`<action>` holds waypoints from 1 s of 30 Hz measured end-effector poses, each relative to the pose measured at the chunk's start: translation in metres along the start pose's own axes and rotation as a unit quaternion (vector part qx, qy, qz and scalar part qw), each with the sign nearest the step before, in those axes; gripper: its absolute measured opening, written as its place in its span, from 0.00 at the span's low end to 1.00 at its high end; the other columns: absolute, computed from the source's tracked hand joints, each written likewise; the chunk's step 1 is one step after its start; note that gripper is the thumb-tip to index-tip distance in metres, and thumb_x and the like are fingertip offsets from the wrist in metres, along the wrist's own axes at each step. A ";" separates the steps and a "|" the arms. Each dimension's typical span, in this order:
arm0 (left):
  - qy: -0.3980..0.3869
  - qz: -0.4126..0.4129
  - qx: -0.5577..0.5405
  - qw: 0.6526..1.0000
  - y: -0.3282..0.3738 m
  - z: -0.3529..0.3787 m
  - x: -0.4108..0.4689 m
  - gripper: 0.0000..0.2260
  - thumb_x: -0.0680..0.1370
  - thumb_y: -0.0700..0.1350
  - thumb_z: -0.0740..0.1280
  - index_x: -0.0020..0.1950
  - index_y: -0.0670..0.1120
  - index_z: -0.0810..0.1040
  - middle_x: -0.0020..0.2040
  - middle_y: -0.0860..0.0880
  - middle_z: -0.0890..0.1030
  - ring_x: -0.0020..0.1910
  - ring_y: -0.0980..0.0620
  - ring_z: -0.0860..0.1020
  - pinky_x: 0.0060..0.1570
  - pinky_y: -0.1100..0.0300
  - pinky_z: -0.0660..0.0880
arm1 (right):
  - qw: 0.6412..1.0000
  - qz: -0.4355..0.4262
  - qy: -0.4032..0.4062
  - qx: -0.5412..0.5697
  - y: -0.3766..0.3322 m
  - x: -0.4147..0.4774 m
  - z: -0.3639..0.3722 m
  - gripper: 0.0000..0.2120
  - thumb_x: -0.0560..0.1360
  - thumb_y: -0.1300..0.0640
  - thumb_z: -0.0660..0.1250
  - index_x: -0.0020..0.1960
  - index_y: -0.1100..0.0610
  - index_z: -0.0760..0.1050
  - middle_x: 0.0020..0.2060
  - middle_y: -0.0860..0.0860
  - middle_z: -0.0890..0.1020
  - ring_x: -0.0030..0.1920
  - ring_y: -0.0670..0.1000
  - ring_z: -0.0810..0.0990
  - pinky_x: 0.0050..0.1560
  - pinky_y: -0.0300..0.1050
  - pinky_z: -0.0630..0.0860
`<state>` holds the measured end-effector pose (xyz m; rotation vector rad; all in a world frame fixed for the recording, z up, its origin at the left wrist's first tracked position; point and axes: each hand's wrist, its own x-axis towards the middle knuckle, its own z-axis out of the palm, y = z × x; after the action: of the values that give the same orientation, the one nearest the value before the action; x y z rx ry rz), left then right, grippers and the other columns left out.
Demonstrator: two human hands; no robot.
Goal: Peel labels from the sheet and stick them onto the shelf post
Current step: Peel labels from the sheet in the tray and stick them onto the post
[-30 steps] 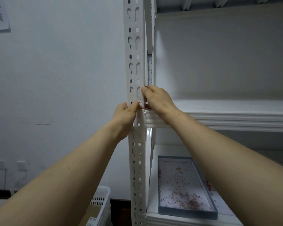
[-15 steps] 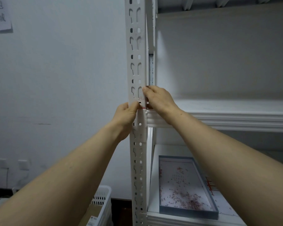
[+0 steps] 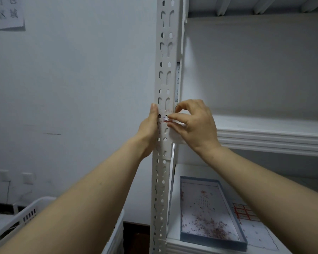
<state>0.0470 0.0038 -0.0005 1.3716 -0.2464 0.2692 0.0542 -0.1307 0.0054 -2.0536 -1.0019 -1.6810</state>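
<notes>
The white slotted shelf post [image 3: 166,74] runs up the middle of the view. A small red-edged label [image 3: 165,119] sits on its front face, level with the middle shelf. My left hand [image 3: 149,129] grips the post from the left, its thumb lying up along the left edge; its fingers are hidden behind the post. My right hand [image 3: 195,125] reaches in from the right, and its fingertips touch the label's right end. The label sheet [image 3: 244,213], with red-bordered labels, lies on the lower shelf at the right.
A blue-rimmed tray [image 3: 214,241] with reddish scraps lies on the lower shelf beside the sheet. The white middle shelf [image 3: 273,136] juts out at the right. A white slotted basket [image 3: 24,215] stands at the lower left, below wall sockets [image 3: 27,178].
My right hand has drawn back to the right off the post's front, uncovering the label. My left thumb has shifted from the post's front to its left edge.
</notes>
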 end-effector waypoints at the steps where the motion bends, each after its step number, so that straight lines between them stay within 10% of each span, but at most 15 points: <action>1: 0.003 0.001 0.005 1.000 0.000 0.000 -0.001 0.26 0.81 0.61 0.45 0.51 0.50 0.80 0.50 0.49 0.84 0.52 0.51 0.82 0.55 0.55 0.76 | 0.999 -0.021 0.011 -0.035 0.001 0.002 0.002 0.10 0.68 0.48 0.69 0.40 0.53 0.84 0.42 0.52 0.81 0.46 0.56 0.77 0.46 0.47 0.71; 30: 0.020 0.024 0.056 0.998 -0.002 0.000 -0.001 0.25 0.81 0.62 0.46 0.48 0.50 0.79 0.45 0.50 0.84 0.47 0.56 0.82 0.52 0.59 0.77 | 0.949 -0.240 0.084 -0.185 -0.006 0.030 0.017 0.06 0.64 0.65 0.66 0.30 0.59 0.77 0.40 0.50 0.81 0.52 0.52 0.69 0.58 0.51 0.62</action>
<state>0.0465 0.0030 -0.0024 1.4700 -0.2339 0.3550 0.0645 -0.1063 0.0281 -1.9281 -1.2827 -2.4076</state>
